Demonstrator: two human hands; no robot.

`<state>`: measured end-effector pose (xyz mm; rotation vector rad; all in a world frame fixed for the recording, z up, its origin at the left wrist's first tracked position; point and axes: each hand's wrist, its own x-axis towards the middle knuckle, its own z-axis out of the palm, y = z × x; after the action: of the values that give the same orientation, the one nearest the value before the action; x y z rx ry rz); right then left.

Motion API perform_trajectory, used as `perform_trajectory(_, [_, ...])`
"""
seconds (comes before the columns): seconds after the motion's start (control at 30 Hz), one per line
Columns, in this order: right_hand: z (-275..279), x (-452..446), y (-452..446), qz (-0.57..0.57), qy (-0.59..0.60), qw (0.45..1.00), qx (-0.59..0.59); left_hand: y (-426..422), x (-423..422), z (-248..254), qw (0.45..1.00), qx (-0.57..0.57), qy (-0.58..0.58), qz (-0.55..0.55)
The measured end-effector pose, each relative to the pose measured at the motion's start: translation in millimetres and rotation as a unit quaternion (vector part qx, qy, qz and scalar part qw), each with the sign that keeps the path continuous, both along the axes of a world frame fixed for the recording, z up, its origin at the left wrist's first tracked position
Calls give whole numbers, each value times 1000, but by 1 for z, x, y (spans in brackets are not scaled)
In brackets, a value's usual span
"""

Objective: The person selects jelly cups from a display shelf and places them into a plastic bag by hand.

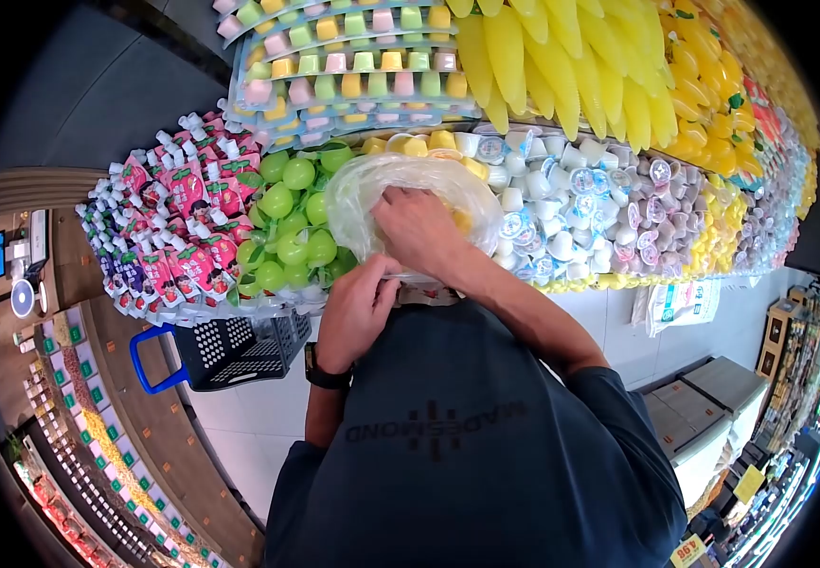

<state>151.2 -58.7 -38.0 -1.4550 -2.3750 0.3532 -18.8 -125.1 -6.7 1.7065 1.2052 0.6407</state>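
A clear plastic bag [353, 204] lies over the front of the heaped display, with some yellow pieces showing through it. My left hand [361, 310], with a dark watch on its wrist, is closed in a pinch on the near edge of the bag. My right hand [418, 225] reaches into the bag's mouth with its fingers curled inward. Its fingertips are hidden, so what they hold cannot be made out. Left of the bag sit green ball-shaped packs [292, 213]; to the right are white jelly cups [547, 194].
Pink pouches [192, 189] with white caps fill the left end. Behind are trays of coloured cubes [363, 62] and long yellow packs [561, 62]. A black basket [240, 350] with a blue handle stands at lower left. Grey boxes [704, 407] stand at right.
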Motion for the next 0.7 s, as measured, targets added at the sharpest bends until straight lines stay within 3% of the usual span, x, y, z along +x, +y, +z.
perform_trajectory(0.13, [18, 24, -1, 11, 33, 999, -41, 3, 1, 7, 1000, 9, 28, 0])
perform_trajectory(0.2, [41, 51, -12, -56, 193, 979, -35, 4, 4, 12, 999, 34, 34, 12])
perform_trajectory(0.27, [66, 78, -27, -126, 225, 965, -50, 5, 7, 15, 990, 132, 43, 9])
perform_trajectory(0.37, [62, 118, -48, -172, 276, 944, -56, 8, 13, 21, 985, 169, 32, -10])
perform_trajectory(0.47, [59, 138, -73, -217, 296, 922, -123, 11, 18, 29, 977, 209, 12, -28])
perform_trajectory(0.7, [80, 135, -95, -203, 324, 914, -132, 9, 14, 30, 972, 233, 13, -23])
